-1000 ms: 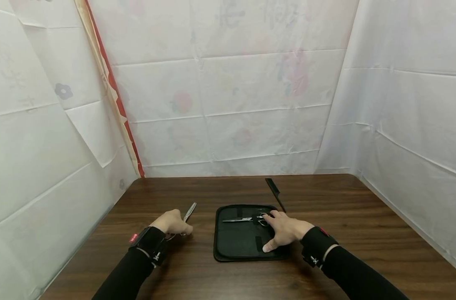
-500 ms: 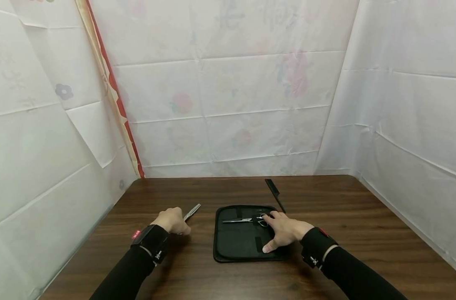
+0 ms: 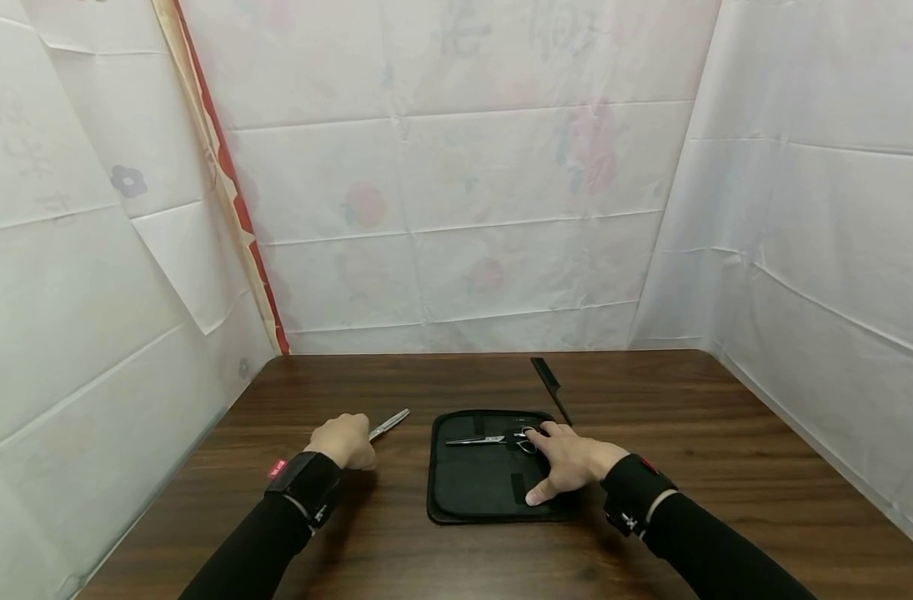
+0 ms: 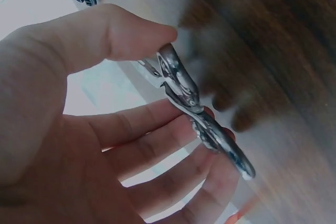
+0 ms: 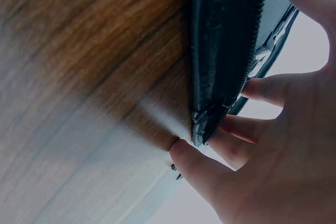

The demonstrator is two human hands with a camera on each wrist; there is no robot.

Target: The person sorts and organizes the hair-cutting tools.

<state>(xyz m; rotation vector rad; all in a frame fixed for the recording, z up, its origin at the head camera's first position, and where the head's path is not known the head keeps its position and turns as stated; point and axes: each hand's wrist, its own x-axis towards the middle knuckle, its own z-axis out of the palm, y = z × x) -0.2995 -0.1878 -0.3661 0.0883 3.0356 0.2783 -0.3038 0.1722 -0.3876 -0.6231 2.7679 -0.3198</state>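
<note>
My left hand holds a pair of scissors by the handle end, left of the black case. Their silver blades stick out to the upper right. In the left wrist view the thumb and fingers grip the metal handles. My right hand rests with spread fingers over the right side of the open black zip case. A second pair of scissors lies in the case under a strap, blades to the left, its finger rings beside my fingertips. Part of the case's right edge is hidden.
A black comb with a thin tail lies behind the case, its tail end near my right hand. The brown wooden table is bordered by white sheeting at the back and sides.
The scissors in my left hand have turned clockwise, their tips swinging right and slightly down. My left hand has shifted slightly. The right hand and case stay put.
</note>
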